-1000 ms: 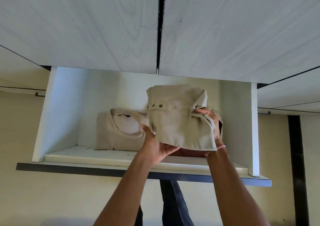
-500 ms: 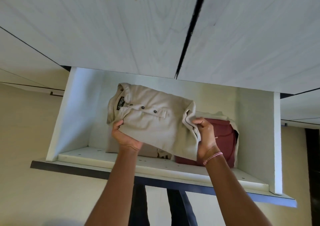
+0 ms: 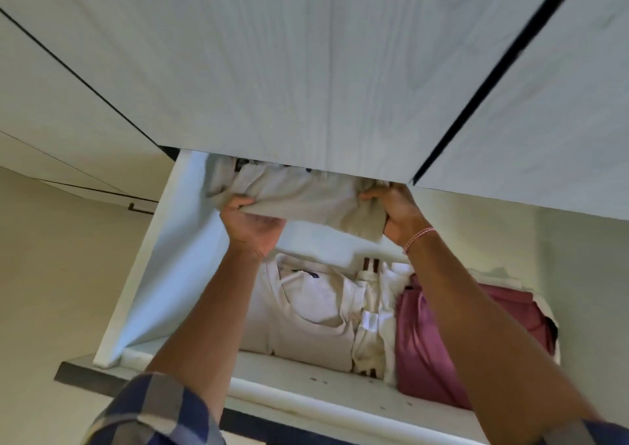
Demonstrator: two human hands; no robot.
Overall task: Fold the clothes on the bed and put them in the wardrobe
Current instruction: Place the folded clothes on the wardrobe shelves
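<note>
Beige shirt (image 3: 306, 196) gripped overhead, both arms raised

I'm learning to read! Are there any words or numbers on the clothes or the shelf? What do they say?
Nothing here can be read.
On the beige shirt, a dark label at the collar: too blurred to read.
In the white shirt, a small dark tag at the neck: too small to read.
Beside that shirt, a white tag: no letters can be made out.
</note>
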